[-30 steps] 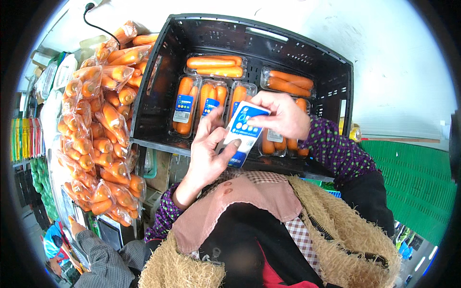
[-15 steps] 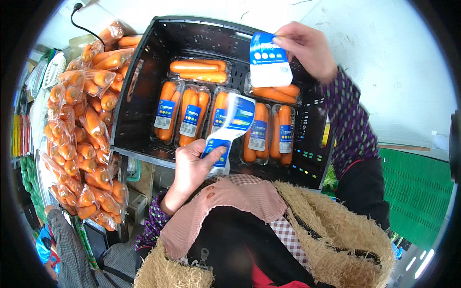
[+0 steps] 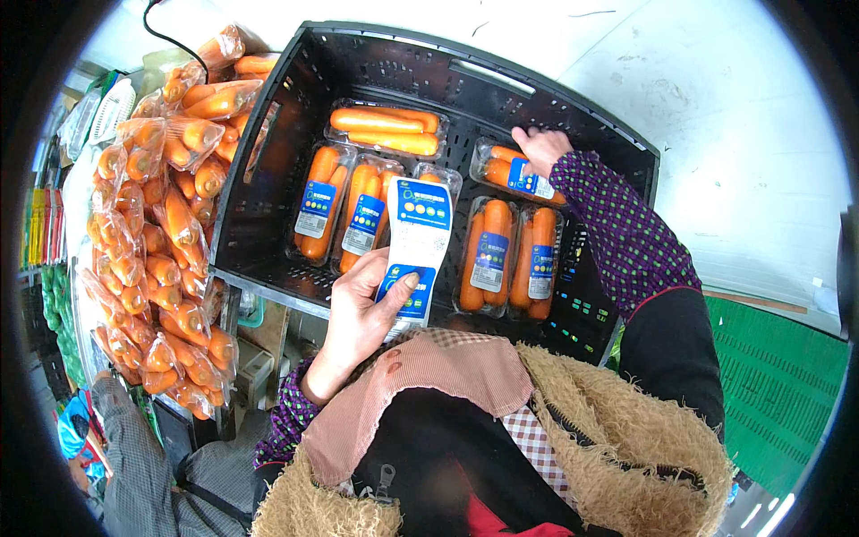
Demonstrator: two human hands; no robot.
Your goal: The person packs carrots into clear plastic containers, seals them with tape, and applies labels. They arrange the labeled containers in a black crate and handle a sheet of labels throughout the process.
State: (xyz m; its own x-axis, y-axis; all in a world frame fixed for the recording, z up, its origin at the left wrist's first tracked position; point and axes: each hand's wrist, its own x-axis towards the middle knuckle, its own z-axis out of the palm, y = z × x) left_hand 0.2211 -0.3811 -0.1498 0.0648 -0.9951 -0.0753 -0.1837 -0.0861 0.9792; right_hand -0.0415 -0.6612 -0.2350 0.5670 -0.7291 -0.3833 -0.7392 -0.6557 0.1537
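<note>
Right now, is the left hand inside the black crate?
No: the left hand holds a strip of blue and white labels just outside the near rim of the black crate.

Trays of carrots (image 3: pixel 371 217) lie in the crate (image 3: pixel 268 170), one tray (image 3: pixel 386 131) behind them. Bagged carrots (image 3: pixel 161 233) pile left of it (right against its wall). The right hand (image 3: pixel 540 148) rests on the far-right tray (image 3: pixel 519 174); the left hand (image 3: pixel 362 313) holds a label sheet (image 3: pixel 416 237) before the crate.
</note>
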